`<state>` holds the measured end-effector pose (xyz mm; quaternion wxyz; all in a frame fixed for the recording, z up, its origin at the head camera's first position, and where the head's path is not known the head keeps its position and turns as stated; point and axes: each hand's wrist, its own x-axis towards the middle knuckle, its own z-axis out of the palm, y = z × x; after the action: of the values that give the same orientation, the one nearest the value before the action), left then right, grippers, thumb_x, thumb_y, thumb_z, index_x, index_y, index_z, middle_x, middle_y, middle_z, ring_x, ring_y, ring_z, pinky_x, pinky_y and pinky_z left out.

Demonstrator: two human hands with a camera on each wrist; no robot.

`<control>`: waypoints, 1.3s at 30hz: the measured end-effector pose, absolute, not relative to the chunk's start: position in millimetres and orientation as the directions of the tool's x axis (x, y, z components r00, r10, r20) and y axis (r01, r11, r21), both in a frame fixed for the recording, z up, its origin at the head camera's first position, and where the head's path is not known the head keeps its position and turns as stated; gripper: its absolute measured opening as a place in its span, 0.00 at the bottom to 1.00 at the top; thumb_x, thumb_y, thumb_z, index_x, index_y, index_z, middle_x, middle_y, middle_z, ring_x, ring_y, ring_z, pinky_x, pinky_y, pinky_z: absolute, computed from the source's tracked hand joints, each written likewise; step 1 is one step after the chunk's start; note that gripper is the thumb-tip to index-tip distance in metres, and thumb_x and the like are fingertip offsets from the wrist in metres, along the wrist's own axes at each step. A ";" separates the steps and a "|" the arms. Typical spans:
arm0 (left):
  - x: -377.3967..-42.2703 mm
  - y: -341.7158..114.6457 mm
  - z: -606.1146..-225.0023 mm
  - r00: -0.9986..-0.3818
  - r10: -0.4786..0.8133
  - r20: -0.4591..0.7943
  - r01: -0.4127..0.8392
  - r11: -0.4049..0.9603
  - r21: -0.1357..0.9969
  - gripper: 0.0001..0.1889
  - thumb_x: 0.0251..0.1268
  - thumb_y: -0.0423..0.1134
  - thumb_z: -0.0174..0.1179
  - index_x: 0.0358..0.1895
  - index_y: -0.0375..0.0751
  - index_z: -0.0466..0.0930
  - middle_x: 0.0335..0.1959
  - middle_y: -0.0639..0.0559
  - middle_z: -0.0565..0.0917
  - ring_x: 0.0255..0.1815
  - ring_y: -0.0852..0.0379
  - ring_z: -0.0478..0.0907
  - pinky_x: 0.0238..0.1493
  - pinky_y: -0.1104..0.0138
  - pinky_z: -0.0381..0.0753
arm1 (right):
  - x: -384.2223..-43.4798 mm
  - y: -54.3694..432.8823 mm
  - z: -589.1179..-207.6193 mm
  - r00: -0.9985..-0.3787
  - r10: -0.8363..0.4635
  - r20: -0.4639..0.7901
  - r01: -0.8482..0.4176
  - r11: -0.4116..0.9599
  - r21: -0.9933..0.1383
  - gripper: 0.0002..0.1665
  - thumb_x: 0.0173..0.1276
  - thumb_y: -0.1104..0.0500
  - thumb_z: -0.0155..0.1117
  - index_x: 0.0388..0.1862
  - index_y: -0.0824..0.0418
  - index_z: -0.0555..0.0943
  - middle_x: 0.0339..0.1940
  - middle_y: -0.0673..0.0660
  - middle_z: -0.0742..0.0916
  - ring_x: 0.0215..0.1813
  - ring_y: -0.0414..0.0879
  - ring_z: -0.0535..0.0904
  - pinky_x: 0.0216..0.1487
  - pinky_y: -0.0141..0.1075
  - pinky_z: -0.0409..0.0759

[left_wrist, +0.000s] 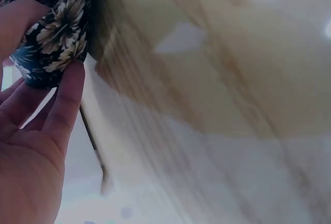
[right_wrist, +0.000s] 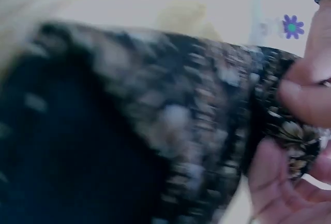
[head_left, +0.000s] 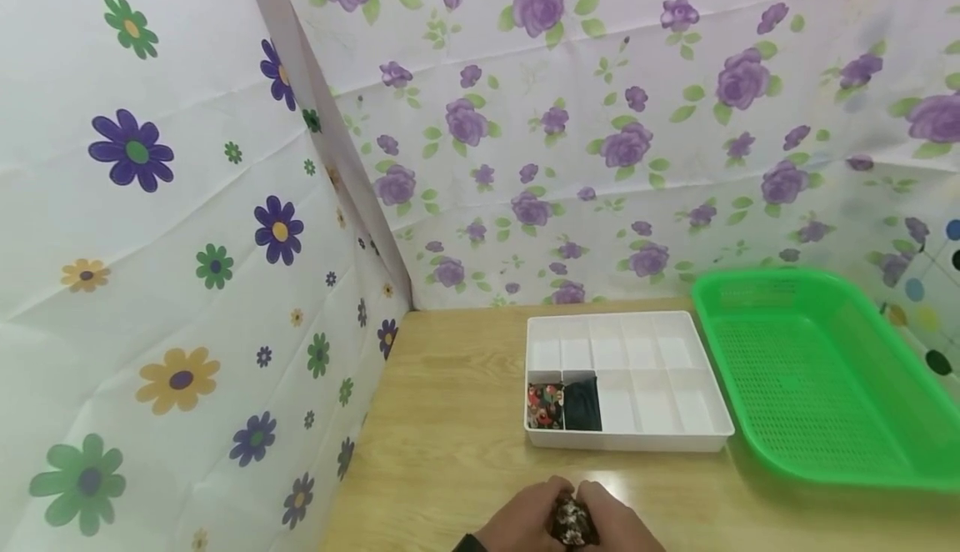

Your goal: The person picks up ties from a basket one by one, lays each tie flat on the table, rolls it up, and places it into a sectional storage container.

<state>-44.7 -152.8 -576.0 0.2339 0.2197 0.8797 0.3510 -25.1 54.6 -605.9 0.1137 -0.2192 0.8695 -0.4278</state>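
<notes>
A black cloth with a cream-and-tan flower print [head_left: 573, 524] is bunched between my two hands at the bottom of the head view. My left hand [head_left: 519, 520] grips it from the left, and my right hand [head_left: 617, 522] holds it from the right. In the left wrist view, thumb and fingers pinch a tight, rounded bundle of the cloth [left_wrist: 59, 35]. A loose, blurred spread of the same cloth [right_wrist: 176, 115] fills much of the right wrist view, with fingers [right_wrist: 269, 164] pinching its bunched part at the right. My palms are mostly hidden in the head view.
Beyond my hands stands a white divided tray [head_left: 630, 442]. Its front-left compartments hold a folded red-patterned cloth [head_left: 544, 406] and a folded dark cloth [head_left: 582, 404]. A green plastic basket [head_left: 791, 381] lies to its right. Flowered sheets [head_left: 525, 160] enclose the wooden table [head_left: 427, 419].
</notes>
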 end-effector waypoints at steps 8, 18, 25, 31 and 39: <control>-48.3 -150.3 -571.9 -0.788 0.549 -0.277 0.280 0.722 0.633 0.34 0.53 0.45 0.81 0.64 0.54 0.74 0.52 0.63 0.83 0.51 0.73 0.78 0.54 0.71 0.82 | -31.8 49.1 -597.3 -0.833 -0.554 0.001 -0.403 0.604 -0.687 0.37 0.60 0.48 0.79 0.62 0.60 0.74 0.48 0.49 0.80 0.43 0.37 0.80 0.42 0.39 0.84; -46.2 -151.2 -571.8 -0.797 0.550 -0.249 0.259 0.685 0.681 0.38 0.50 0.35 0.81 0.66 0.55 0.75 0.55 0.64 0.84 0.53 0.72 0.79 0.55 0.70 0.82 | -16.0 47.1 -604.6 -0.924 -0.379 -0.050 -0.184 0.556 -0.811 0.27 0.57 0.50 0.77 0.45 0.52 0.69 0.39 0.47 0.81 0.39 0.34 0.78 0.38 0.34 0.78; -45.6 -147.4 -570.6 -0.812 0.509 -0.285 0.244 0.741 0.626 0.34 0.52 0.36 0.80 0.63 0.54 0.76 0.54 0.62 0.85 0.54 0.71 0.81 0.55 0.69 0.84 | -32.4 42.4 -590.0 -0.875 -0.467 -0.126 -0.270 0.687 -0.675 0.39 0.52 0.45 0.84 0.53 0.61 0.74 0.43 0.53 0.78 0.42 0.45 0.78 0.43 0.46 0.83; -43.6 -148.2 -571.9 -0.821 0.526 -0.223 0.323 0.748 0.579 0.36 0.51 0.37 0.81 0.65 0.54 0.75 0.54 0.63 0.85 0.53 0.72 0.80 0.54 0.70 0.83 | -26.1 41.7 -595.9 -0.890 -0.453 -0.048 -0.291 0.646 -0.706 0.31 0.53 0.62 0.77 0.54 0.62 0.71 0.46 0.53 0.81 0.44 0.46 0.83 0.45 0.47 0.85; -43.1 -151.6 -577.3 -0.806 0.575 -0.142 0.427 0.731 0.533 0.39 0.50 0.34 0.80 0.69 0.50 0.73 0.52 0.61 0.85 0.49 0.71 0.79 0.52 0.71 0.81 | -20.4 47.1 -611.3 -0.926 -0.370 -0.071 -0.180 0.599 -0.780 0.27 0.48 0.67 0.71 0.44 0.57 0.68 0.37 0.50 0.79 0.38 0.39 0.77 0.39 0.40 0.80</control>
<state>-43.1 -151.6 -577.3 0.1505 0.2730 0.9180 0.2453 -20.4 47.1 -611.3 0.1133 -0.1550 0.8870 -0.4200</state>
